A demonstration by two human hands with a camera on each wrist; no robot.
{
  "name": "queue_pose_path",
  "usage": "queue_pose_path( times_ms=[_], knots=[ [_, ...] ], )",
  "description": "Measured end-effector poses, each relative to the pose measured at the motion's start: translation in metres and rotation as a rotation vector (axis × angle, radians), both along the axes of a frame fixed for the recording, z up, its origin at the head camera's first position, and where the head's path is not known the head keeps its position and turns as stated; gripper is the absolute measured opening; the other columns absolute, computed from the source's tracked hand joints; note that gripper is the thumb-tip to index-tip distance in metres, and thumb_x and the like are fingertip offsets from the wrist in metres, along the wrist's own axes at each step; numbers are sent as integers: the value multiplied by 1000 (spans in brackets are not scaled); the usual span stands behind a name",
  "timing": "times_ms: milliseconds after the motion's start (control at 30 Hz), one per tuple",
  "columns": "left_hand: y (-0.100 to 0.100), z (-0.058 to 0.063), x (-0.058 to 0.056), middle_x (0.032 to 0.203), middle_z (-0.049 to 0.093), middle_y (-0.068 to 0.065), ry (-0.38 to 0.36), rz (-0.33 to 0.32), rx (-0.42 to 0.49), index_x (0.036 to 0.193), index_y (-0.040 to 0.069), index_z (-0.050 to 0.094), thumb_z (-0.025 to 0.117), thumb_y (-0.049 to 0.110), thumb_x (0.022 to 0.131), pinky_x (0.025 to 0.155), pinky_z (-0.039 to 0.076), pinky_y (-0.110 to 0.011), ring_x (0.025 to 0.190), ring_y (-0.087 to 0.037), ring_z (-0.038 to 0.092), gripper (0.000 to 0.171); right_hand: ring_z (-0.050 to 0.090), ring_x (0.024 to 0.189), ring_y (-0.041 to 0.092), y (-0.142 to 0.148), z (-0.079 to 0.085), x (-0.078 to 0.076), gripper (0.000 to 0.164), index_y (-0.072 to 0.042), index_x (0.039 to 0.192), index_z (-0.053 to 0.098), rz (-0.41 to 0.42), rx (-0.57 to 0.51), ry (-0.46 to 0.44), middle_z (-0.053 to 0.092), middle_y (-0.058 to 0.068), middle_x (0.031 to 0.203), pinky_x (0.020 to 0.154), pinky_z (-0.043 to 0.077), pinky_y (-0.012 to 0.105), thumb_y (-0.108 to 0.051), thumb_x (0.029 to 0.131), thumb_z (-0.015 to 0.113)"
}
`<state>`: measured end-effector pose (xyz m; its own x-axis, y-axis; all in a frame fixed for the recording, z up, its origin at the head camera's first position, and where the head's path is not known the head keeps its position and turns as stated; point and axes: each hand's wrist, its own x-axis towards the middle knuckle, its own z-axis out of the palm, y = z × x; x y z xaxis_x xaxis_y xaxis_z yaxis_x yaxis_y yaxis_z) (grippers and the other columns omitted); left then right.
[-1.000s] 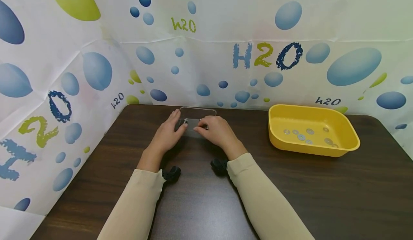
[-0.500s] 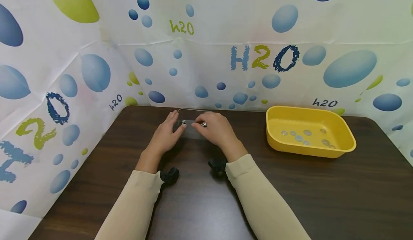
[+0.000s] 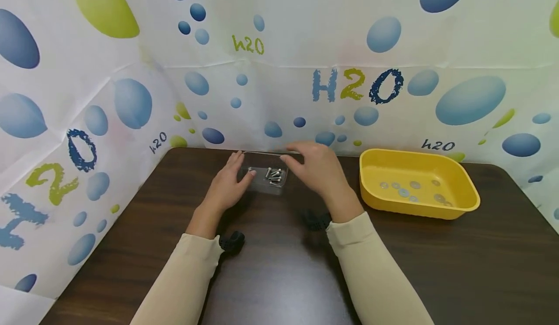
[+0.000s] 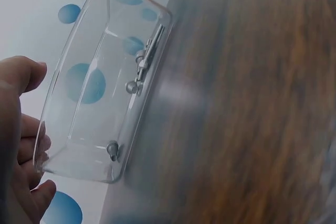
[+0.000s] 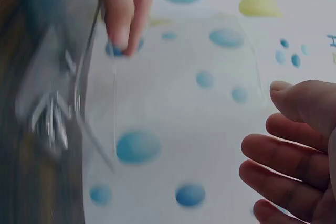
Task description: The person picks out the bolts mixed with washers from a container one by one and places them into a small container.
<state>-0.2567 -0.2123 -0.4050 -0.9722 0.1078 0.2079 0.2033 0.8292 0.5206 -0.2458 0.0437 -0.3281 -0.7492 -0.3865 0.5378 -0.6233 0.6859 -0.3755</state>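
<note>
A clear plastic box (image 3: 264, 186) lies near the table's back edge. Several silvery bolts (image 3: 274, 175) are heaped toward its right end, and a single bolt (image 4: 112, 149) lies by itself near the left end. My left hand (image 3: 224, 182) rests at the left end of the box, fingers extended along its side and thumb at the front corner. Just right of the box, my right hand (image 3: 318, 170) is raised with nothing in it. In the right wrist view its fingers (image 5: 278, 156) are loosely bent and the thumb stands apart.
To the right stands a yellow tub (image 3: 419, 211) with several flat grey washers (image 3: 415, 185) in its bottom. A patterned white sheet (image 3: 279, 97) rises behind the dark wooden table (image 3: 271, 267).
My right hand has let go of a bolt at the box and moved up and right, its fingers spreading. The bolts in the box now show. My left hand has stayed at the box.
</note>
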Motion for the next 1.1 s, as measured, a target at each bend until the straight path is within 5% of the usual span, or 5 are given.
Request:
queue_pose_path(
  times_ms=[200, 500, 800, 1100],
  knots=[
    [8, 3, 1, 165, 17, -8, 19, -39, -14, 156, 5, 25, 49, 47, 100, 121, 19, -52, 153, -25, 11, 74, 66, 108, 29, 58, -1, -4, 36, -10, 119, 71, -116, 75, -29, 71, 10, 117, 97, 52, 46, -34, 94, 67],
    [23, 11, 6, 165, 18, -6, 64, -92, -19, 157, 8, 24, 49, 48, 100, 121, 21, -52, 153, -25, 12, 74, 55, 119, 41, 156, -9, -2, 56, -8, 132, 62, -336, 136, -362, 60, 19, 134, 102, 42, 61, -51, 97, 54],
    [42, 21, 14, 165, 19, -8, 78, -130, -33, 156, 7, 26, 53, 43, 99, 121, 19, -53, 153, -27, 13, 72, 55, 106, 40, 217, -18, -10, 65, -1, 127, 62, -374, 153, -605, 61, 25, 124, 92, 48, 58, -54, 91, 63],
    [101, 28, 21, 163, 24, -5, 122, -279, -99, 155, 6, 30, 51, 44, 101, 122, 22, -47, 153, -22, 16, 69, 56, 84, 25, 228, -37, -18, 55, -3, 111, 72, -319, 206, -767, 68, 12, 96, 66, 48, 31, -51, 85, 72]
  ],
)
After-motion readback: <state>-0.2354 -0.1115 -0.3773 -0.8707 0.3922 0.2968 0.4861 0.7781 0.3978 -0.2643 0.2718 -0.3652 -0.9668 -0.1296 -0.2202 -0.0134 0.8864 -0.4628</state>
